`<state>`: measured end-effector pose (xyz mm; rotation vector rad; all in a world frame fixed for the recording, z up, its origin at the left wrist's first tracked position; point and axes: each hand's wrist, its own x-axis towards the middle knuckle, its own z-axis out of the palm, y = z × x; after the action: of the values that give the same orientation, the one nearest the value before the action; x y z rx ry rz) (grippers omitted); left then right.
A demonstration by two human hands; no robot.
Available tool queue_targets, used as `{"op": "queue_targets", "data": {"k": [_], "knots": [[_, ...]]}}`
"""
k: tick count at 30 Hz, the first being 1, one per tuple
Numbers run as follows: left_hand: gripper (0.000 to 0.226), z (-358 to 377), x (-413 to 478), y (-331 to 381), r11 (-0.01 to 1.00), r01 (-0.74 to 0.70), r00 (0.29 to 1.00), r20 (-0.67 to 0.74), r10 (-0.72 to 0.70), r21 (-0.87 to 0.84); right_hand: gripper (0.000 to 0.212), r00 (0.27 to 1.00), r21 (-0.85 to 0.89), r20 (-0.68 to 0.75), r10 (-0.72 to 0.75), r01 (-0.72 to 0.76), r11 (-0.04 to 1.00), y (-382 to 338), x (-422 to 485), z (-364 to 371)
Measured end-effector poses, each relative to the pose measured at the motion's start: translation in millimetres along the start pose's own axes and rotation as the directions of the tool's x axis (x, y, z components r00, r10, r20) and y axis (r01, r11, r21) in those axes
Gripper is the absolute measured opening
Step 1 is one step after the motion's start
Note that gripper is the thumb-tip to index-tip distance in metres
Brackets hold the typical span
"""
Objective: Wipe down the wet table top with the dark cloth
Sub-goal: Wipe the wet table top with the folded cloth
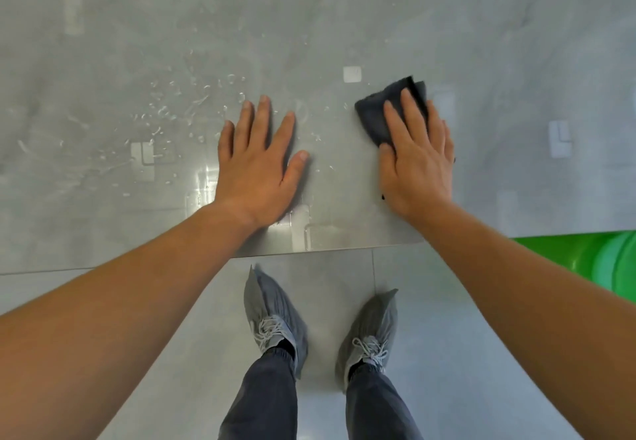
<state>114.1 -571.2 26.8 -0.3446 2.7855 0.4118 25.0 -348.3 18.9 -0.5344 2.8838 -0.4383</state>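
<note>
Pressing the dark cloth [380,109] flat beneath the straight-fingered right hand [418,160] near the front edge of the table top [309,26], left hand [258,164] splayed alongside, a person should sweep firm, overlapping strokes left through the droplets [165,112].

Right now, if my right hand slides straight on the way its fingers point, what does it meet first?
Probably nothing solid: ahead of the right hand and its cloth lies only table top; the water drops sit off to its left.
</note>
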Motion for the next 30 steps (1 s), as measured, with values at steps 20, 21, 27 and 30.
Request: {"op": "queue_targets", "data": {"k": [20, 21, 27, 30], "knots": [[0.073, -2.6, 1.8, -8.3, 0.997, -0.034, 0.999, 0.021, 0.035, -0.066, 0.057, 0.982, -0.095, 0.041, -0.187, 0.19, 0.977, -40.9, -21.9, 19.7], [0.073, -3.7, 1.6, -8.6, 0.997, -0.037, 0.999, 0.023, 0.038, -0.067, 0.056, 0.962, -0.106, 0.086, -0.258, 0.266, 0.958, -37.1, -30.1, 18.3], [0.073, -9.7, 6.8, -11.8, 0.998, -0.05, 0.999, -0.02, 0.049, -0.035, 0.058, 1.0, -0.003, -0.003, 0.007, -0.007, 1.0, -23.9, 48.5, 5.2], [0.072, -15.5, 28.0, -18.5, 0.999, -0.033, 0.998, -0.056, 0.033, -0.011, 0.058, 0.99, -0.004, -0.059, 0.13, -0.13, 0.991, -41.5, 62.7, 13.4]]}}
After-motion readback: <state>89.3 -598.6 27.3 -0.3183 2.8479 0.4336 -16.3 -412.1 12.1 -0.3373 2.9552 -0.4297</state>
